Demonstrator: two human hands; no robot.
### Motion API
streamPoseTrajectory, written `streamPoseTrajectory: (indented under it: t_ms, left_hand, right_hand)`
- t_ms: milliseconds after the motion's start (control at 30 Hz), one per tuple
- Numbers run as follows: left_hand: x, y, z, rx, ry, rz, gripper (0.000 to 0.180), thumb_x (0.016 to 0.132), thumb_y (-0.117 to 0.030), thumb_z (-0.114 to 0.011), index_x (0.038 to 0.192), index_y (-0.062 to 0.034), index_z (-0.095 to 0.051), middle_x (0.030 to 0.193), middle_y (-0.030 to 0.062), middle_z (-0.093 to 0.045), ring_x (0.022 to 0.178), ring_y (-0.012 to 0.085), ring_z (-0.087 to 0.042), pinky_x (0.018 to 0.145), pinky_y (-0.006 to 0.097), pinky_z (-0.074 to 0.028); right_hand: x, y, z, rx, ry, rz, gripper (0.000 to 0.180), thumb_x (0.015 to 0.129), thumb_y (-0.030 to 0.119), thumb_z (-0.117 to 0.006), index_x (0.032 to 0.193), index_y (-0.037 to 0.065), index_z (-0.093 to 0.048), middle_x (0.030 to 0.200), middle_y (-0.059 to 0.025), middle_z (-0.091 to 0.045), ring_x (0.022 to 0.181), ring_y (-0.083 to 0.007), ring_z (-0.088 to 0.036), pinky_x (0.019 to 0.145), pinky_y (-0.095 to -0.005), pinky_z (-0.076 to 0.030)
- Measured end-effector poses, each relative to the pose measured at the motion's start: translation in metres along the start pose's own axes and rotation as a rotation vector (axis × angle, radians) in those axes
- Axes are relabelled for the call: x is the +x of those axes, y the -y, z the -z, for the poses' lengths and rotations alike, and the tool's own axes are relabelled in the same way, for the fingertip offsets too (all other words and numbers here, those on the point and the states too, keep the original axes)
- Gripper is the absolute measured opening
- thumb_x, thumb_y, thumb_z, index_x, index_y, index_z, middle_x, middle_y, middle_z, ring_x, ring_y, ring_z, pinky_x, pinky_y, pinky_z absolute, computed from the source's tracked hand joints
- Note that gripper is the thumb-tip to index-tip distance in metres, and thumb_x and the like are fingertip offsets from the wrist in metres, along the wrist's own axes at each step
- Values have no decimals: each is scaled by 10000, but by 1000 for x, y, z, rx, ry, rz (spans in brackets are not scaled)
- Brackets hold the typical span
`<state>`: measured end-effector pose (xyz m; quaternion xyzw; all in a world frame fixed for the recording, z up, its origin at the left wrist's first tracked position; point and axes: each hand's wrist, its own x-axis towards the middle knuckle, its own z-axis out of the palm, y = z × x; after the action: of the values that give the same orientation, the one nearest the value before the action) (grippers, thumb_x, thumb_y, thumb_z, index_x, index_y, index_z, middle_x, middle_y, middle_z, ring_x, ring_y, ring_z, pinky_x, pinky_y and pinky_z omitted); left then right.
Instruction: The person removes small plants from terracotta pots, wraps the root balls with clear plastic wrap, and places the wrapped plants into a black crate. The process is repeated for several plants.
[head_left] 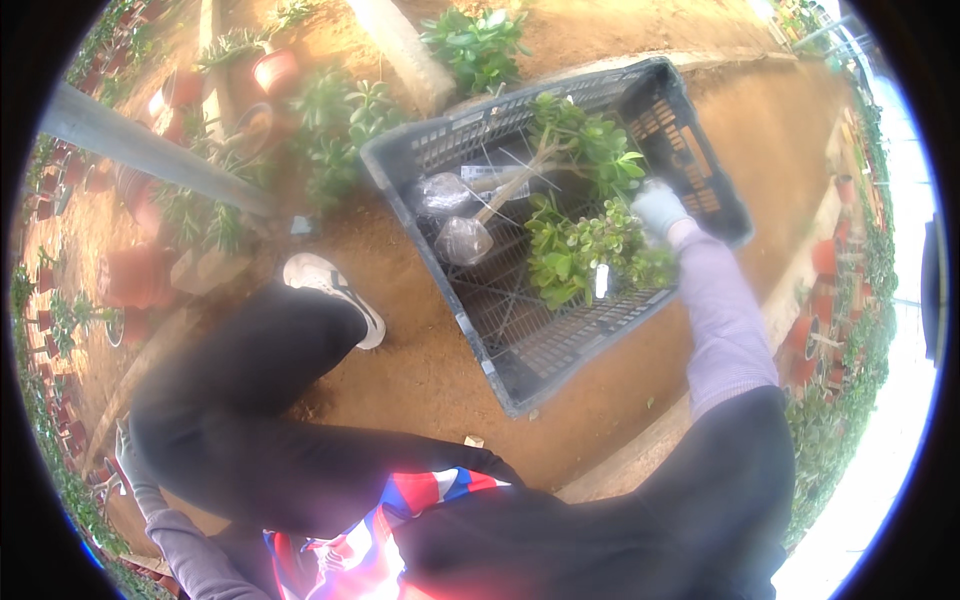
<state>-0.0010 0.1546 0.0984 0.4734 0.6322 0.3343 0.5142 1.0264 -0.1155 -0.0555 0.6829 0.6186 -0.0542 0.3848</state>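
Note:
A black plastic crate [430, 240] stands on the soil before me. Two leafy plants lie in it on their sides, the upper plant [600, 150] and the lower plant [570, 250]. Their root balls [464, 241] are wrapped in clear plastic at the crate's left side. A small white tag [601, 281] hangs among the lower leaves. My right hand [660, 209], in a pale glove, is inside the crate at the leaves' right edge; blur hides its fingers. Beside my left knee is my left hand [128, 458], gloved, its fingers seemingly stretched out and nothing visible in them.
Potted plants with terracotta pots [135, 277] crowd the left. A grey pole [165, 150] slants in from there. Another leafy plant [476, 50] grows beyond the crate by a concrete post [405, 55]. More pots [823, 258] line the right edge. My shoe [335, 295] is left of the crate.

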Motion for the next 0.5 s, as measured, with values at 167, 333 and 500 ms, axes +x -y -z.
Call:
streamPoseTrajectory:
  t_ms: [167,333,500]
  left_hand:
    - [14,13,22,773,15,-206,412,1073,-281,-427,1302,38,-554,1203,137,-649,1028,198,-642,910,306,-523]
    - [25,19,42,617,-96,-254,425,1049,-356,-480,1303,-33,-592,1197,107,-656,1020,184,-643,896,304,-521]
    - [19,7,48,124,-147,90,487,1023,-436,-512,1337,-69,-572,1258,92,-640,1027,186,-645,880,313,-513]
  right_hand:
    - [-2,2,-1,313,-21,70,332,811,138,-694,1142,122,-678,1092,-101,-682,1061,-292,-643,896,-425,-514]
    - [-27,2,24,1381,158,-400,354,903,220,-649,1237,104,-627,1115,-95,-669,1025,-248,-671,781,-426,-545]
    - [-49,-6,40,1690,171,-611,336,970,263,-558,1251,91,-624,1105,-93,-670,982,-212,-678,718,-343,-545]
